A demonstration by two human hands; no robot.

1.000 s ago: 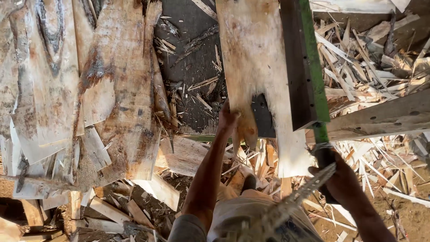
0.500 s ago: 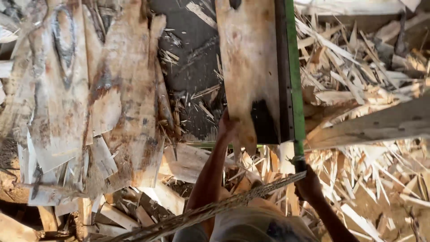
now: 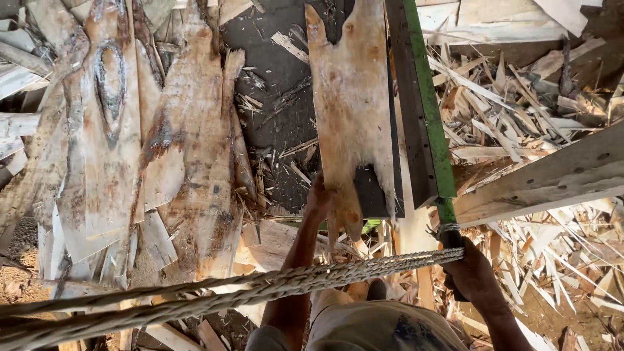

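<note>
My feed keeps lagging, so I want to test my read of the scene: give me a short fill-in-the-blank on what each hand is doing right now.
1. The left hand grips the near end of a ragged sheet of ____ lying on the dark table.
2. The right hand holds the lower end of a lever painted ____.
3. A twisted ____ runs from the lever's handle toward the left edge of the view.

Missing words: wood veneer; green; rope

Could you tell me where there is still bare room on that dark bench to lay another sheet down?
The dark surface is mostly bare between the stacked veneer sheets and the sheet held by the left hand, with only splinters there. Right of the green rail, offcuts crowd everything.
</note>
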